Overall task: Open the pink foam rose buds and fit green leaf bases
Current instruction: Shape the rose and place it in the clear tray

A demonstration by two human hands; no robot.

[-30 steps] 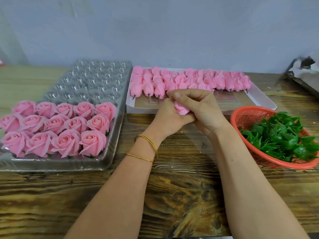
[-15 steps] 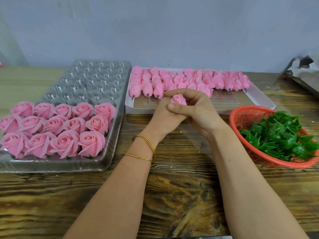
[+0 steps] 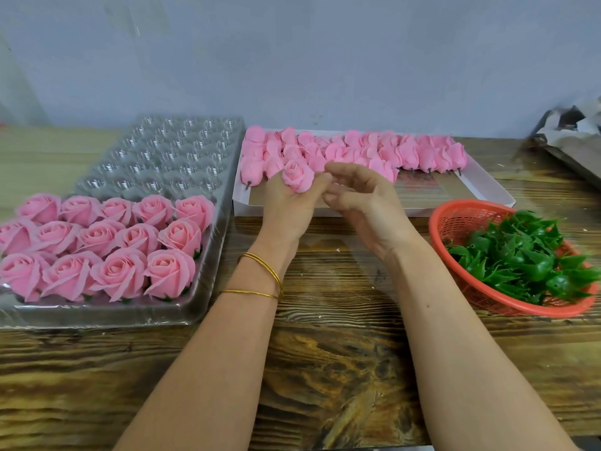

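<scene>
A pink foam rose bud (image 3: 296, 176) sits upright in the fingers of my left hand (image 3: 289, 206), held above the table's middle. My right hand (image 3: 361, 196) is just to its right, fingers loosely curled and apart from the bud, holding nothing. Behind them, several closed pink buds (image 3: 400, 154) lie in rows on a white flat tray (image 3: 487, 196). A red mesh basket (image 3: 455, 219) at the right holds several green leaf bases (image 3: 520, 255). Opened pink roses (image 3: 107, 245) with green bases fill the near rows of a clear plastic cell tray (image 3: 182, 148) at the left.
The wooden table (image 3: 325, 369) runs toward me under my forearms. A grey metal object with crumpled paper (image 3: 572, 131) lies at the far right edge. A pale wall closes off the back.
Both hands were clasped round the bud. My right hand has since let go and drawn to the right, and my left hand has lifted the bud, petals up.
</scene>
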